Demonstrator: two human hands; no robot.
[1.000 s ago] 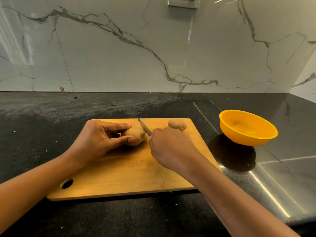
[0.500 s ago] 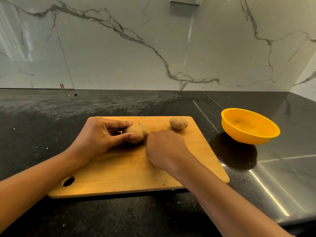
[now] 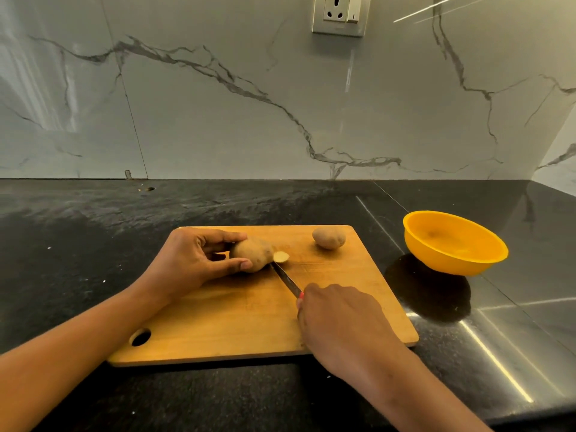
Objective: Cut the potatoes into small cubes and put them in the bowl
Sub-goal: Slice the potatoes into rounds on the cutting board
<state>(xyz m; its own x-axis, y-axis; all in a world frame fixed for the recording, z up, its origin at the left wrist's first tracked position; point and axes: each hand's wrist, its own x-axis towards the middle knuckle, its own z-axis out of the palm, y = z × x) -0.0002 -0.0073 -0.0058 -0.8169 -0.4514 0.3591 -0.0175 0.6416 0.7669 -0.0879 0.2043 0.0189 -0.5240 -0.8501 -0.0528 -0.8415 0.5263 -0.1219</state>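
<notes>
Gripping the potato (image 3: 251, 252) with our left hand (image 3: 187, 263), fingers and thumb curled round it, we hold the knife (image 3: 285, 278) in our right hand (image 3: 339, 319), fingers closed on its handle. A cut slice (image 3: 281, 256) lies just past the left fingertips, and the bowl (image 3: 452, 265) sits well right of the right fingers.

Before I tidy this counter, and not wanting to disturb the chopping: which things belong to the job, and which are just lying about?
Part of the job: held potato, cut slice, second potato, knife in the right hand, left hand steadying, cutting board, yellow bowl.
Not part of it: wall socket, marble backsplash.
</notes>
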